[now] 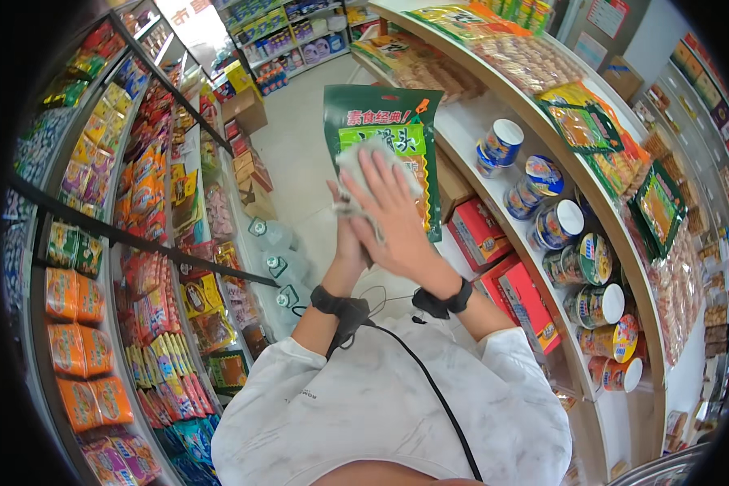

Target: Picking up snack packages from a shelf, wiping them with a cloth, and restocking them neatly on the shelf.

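Note:
A dark green snack packet point(428, 182) with an orange and light green print hangs in front of me above the aisle floor. My left hand point(349, 240) is at the packet's lower left, its fingers partly hidden behind my right hand and a cloth. My right hand point(392, 209) lies flat over a pale grey-white cloth point(355, 161), pressing it on the packet's front. Part of the cloth's darker edge hangs between the two hands. A black strap point(334, 304) circles my left wrist, another black strap point(443, 297) my right one.
Shelves of bagged snacks point(143, 200) line my left, with large clear bottles point(279, 264) on the floor beside them. At my right, a wooden-edged shelf point(504, 79) holds tubs point(556, 225) and packets point(659, 209). Red boxes point(480, 234) stand below. A black cable point(425, 370) crosses my shirt.

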